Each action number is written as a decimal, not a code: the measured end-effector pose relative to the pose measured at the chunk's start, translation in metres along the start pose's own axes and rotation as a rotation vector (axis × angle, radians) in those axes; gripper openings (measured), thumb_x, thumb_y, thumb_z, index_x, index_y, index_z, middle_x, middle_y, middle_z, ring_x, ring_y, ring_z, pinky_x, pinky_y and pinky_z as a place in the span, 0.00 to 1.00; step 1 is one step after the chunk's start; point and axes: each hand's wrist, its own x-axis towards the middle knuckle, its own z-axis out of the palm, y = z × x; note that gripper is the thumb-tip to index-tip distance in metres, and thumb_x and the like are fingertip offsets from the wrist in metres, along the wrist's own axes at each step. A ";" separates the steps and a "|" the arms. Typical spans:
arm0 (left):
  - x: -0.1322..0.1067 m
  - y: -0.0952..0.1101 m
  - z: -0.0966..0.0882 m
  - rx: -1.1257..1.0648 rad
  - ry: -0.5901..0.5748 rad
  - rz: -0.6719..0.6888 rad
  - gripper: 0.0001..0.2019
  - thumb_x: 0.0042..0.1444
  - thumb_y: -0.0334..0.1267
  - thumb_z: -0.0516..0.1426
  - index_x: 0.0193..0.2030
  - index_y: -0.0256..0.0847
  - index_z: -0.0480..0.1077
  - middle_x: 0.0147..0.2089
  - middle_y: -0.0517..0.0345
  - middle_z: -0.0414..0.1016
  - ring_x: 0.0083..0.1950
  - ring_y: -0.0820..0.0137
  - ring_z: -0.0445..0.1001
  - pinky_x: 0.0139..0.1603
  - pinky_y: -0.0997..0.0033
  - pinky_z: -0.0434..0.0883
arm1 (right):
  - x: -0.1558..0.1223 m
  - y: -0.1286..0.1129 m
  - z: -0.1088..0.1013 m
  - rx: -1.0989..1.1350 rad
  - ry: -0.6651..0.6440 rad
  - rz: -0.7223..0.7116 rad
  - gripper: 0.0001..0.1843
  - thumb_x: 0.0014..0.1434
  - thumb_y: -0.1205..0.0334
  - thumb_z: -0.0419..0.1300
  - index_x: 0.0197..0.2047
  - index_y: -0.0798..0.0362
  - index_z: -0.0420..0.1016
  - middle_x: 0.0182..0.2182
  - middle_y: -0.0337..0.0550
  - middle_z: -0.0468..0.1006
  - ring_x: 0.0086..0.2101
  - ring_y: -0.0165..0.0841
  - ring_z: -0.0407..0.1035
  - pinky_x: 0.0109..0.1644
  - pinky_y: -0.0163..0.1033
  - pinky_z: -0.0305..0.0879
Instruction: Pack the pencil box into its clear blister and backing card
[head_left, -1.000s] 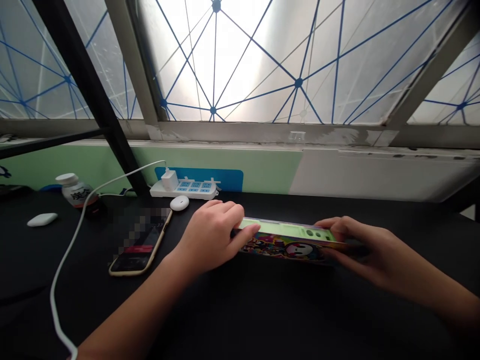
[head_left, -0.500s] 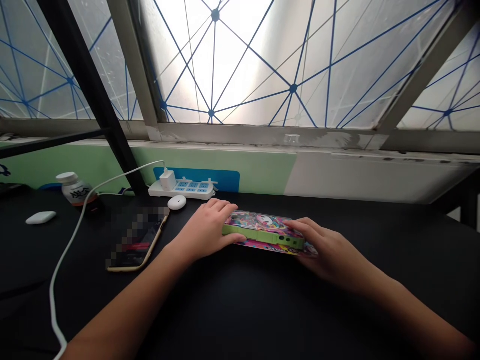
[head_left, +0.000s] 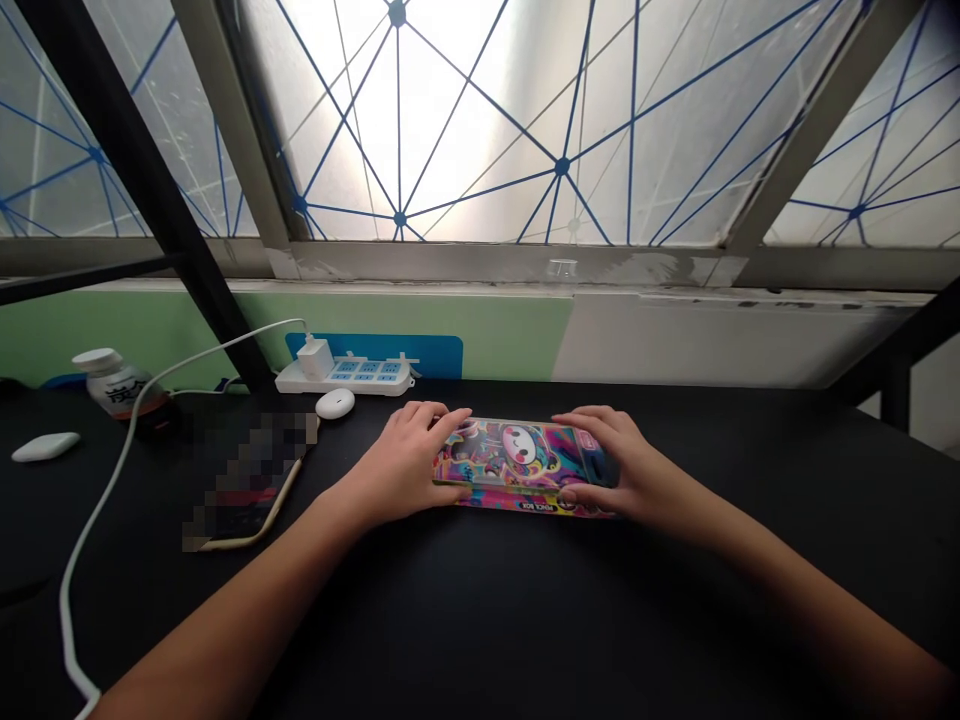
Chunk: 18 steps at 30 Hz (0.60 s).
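A colourful cartoon-printed pencil box (head_left: 517, 462) lies flat on the black table (head_left: 525, 620), its lid down. My left hand (head_left: 409, 462) grips the box's left end, fingers curled over the top edge and thumb on the near side. My right hand (head_left: 622, 468) holds the right end the same way, fingers over the far corner and thumb against the front edge.
A phone (head_left: 244, 490) on a white charging cable (head_left: 112, 470) lies left of the box. Behind it sit a white power strip (head_left: 345, 375), a small white case (head_left: 334, 403), a bottle (head_left: 120, 388) and a white mouse (head_left: 43, 446). A window sill runs along the back.
The box's lid, open and showing a green inside a second ago, has swung down and shut. Both hands moved inward to grip the two ends of the shut box.
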 end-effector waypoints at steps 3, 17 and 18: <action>0.001 0.010 -0.001 0.173 0.122 0.050 0.42 0.48 0.40 0.67 0.70 0.43 0.59 0.62 0.41 0.63 0.65 0.48 0.60 0.69 0.41 0.53 | 0.003 0.011 0.004 -0.082 0.094 -0.061 0.51 0.50 0.39 0.70 0.70 0.45 0.54 0.66 0.55 0.59 0.66 0.53 0.52 0.67 0.60 0.55; 0.004 0.014 -0.021 0.307 0.303 0.048 0.28 0.61 0.51 0.61 0.63 0.39 0.63 0.59 0.43 0.73 0.61 0.50 0.69 0.72 0.35 0.42 | -0.003 -0.014 -0.003 -0.415 0.383 -0.330 0.34 0.58 0.48 0.68 0.61 0.50 0.62 0.50 0.53 0.76 0.49 0.45 0.71 0.62 0.58 0.55; 0.004 0.015 -0.022 0.311 0.289 0.060 0.26 0.60 0.51 0.62 0.59 0.39 0.66 0.55 0.45 0.75 0.58 0.51 0.72 0.71 0.35 0.44 | -0.004 -0.016 -0.002 -0.439 0.394 -0.337 0.31 0.60 0.50 0.67 0.60 0.51 0.62 0.50 0.52 0.77 0.48 0.44 0.72 0.63 0.59 0.54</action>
